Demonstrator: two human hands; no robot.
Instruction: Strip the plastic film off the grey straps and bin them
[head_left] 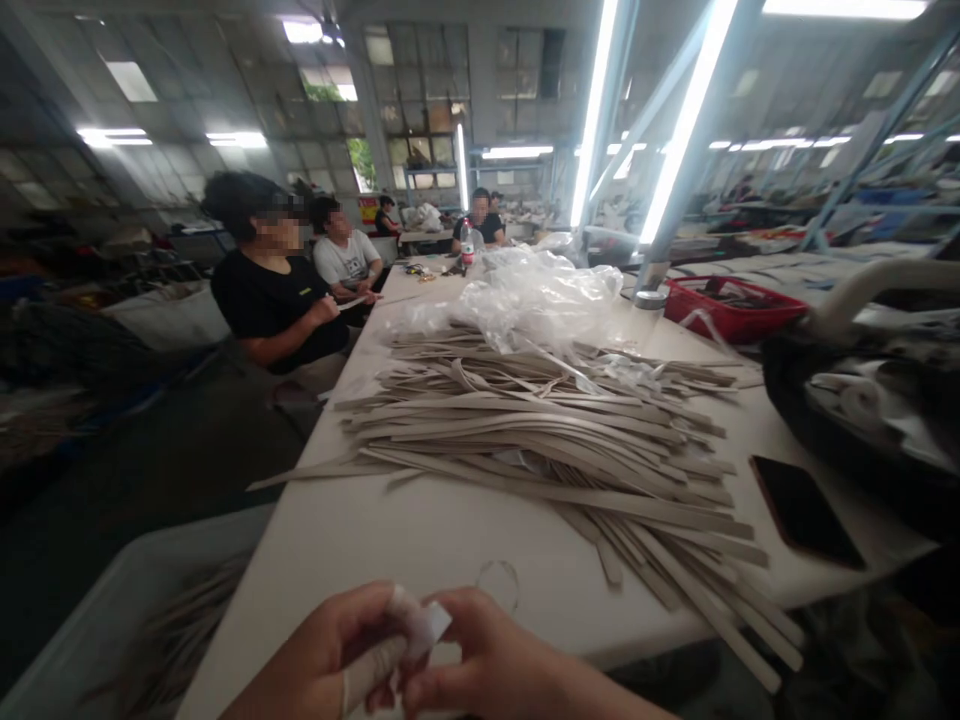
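At the near edge of the table, my left hand (pixel 322 655) and my right hand (pixel 487 655) meet with curled fingers. Pinched between them is a small white piece (pixel 438 622) that looks like tape. Pale wrapping covers some fingers of my left hand. The undersides of both hands are hidden. Just beyond my right hand, a thin ring-like loop (pixel 498 584) lies on the white tabletop (pixel 360 540). Further back spreads a large heap of flat beige strips (pixel 510 430), some overhanging the front edge at right.
Clear plastic bags (pixel 540 290) cover the heap's far side. A phone (pixel 806 510), a red basket (pixel 731 308) and a black container (pixel 847 440) are at right. A pale bin (pixel 135 600) stands low left. Co-workers (pixel 274 270) sit along the table's left side.
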